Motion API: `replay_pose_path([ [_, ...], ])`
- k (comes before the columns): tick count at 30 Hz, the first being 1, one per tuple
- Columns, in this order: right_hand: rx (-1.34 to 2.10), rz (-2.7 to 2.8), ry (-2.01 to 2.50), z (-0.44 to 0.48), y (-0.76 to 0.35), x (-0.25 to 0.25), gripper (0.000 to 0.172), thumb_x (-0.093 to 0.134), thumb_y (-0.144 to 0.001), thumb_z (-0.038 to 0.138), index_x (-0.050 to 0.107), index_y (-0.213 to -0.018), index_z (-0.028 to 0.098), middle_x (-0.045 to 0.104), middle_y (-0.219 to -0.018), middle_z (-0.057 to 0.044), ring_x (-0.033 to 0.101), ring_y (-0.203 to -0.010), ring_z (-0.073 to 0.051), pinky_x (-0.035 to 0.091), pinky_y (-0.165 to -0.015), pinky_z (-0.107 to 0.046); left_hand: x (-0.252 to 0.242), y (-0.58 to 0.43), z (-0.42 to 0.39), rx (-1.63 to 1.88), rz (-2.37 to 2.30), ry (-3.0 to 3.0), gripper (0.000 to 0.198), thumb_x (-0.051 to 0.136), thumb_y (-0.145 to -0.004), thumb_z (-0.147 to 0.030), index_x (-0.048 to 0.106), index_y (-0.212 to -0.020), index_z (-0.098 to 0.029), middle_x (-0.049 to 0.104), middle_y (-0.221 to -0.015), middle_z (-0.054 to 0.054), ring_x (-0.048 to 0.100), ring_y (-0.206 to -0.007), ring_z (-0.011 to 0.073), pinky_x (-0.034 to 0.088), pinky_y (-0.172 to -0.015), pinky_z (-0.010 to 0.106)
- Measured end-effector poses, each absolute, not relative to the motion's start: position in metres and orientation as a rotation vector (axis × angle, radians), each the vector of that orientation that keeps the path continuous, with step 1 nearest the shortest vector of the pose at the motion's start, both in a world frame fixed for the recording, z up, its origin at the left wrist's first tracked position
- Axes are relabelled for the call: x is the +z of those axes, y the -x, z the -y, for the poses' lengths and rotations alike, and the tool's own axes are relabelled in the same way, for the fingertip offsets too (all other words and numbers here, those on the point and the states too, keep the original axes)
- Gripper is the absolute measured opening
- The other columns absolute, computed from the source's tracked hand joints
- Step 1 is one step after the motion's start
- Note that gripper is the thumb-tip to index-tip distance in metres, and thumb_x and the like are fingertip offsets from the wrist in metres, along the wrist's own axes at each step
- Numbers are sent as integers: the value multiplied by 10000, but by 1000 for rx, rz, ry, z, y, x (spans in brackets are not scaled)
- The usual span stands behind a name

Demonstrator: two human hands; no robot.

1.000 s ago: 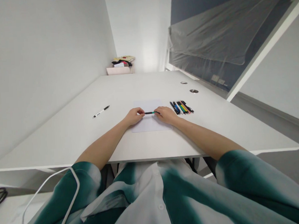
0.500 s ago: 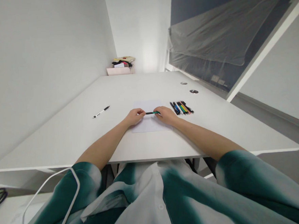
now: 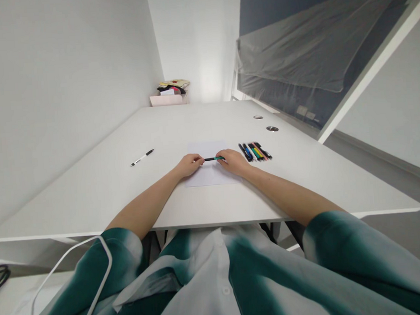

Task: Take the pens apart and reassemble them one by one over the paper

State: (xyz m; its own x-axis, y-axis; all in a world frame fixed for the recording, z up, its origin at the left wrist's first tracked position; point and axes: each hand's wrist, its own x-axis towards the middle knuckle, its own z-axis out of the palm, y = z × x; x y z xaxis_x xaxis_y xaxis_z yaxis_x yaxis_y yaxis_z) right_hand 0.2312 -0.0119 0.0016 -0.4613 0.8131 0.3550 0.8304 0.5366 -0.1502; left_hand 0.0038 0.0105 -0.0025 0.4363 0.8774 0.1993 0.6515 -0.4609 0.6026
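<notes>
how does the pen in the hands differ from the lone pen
The held pen is black and green; the lone pen is white and black. The held pen spans the left hand and right hand above paper; the lone pen lies untouched on the desk. Both are slim.

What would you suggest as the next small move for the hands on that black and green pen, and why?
I would probably ease the left hand and right hand gently apart along the pen. Each hand pinches one end of it, level over the white sheet of paper, which may mean a cap, though no seam can be made out.
</notes>
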Motion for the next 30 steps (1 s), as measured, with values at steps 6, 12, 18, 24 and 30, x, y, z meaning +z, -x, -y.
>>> replay_pose_path([
  [6, -70, 2420, 1357, 12, -231, 3, 242, 508, -943, 213, 677, -1111, 178, 717, -1076, -103, 619, -977, -242, 425, -832, -328, -1, -4, -8, 681, -1284, -2264, 312, 486, -847, -358, 708, -896, -145, 733, -891, 73, 641, -830, 199, 501, -810, 320],
  [12, -85, 2438, 1376, 13, -230, 3, 263, 493, -950, 223, 684, -1127, 185, 722, -1071, -100, 629, -976, -237, 428, -824, -322, -2, -4, -9, 673, -1309, -2260, 309, 492, -844, -354, 709, -910, -145, 728, -870, 70, 638, -806, 195, 500, -795, 317],
  [18, -80, 2464, 1387, 13, -230, 5, 278, 483, -955, 229, 691, -1136, 192, 722, -1109, -93, 628, -1006, -234, 431, -849, -322, -1, -5, -8, 673, -1306, -2261, 301, 498, -846, -348, 709, -905, -142, 725, -860, 69, 631, -792, 189, 500, -781, 309],
  [24, -79, 2470, 1382, 14, -230, 5, 283, 483, -957, 228, 692, -1145, 194, 721, -1115, -91, 629, -1019, -227, 431, -867, -317, 0, -5, -7, 667, -1318, -2265, 295, 502, -843, -348, 710, -904, -148, 724, -857, 68, 628, -798, 190, 502, -780, 308],
  [30, -60, 2458, 1376, 12, -231, 4, 278, 489, -952, 229, 701, -1128, 194, 725, -1101, -98, 637, -1007, -237, 436, -849, -324, 1, -4, -6, 671, -1307, -2273, 302, 500, -835, -355, 708, -911, -150, 724, -858, 67, 630, -792, 194, 505, -782, 316],
])
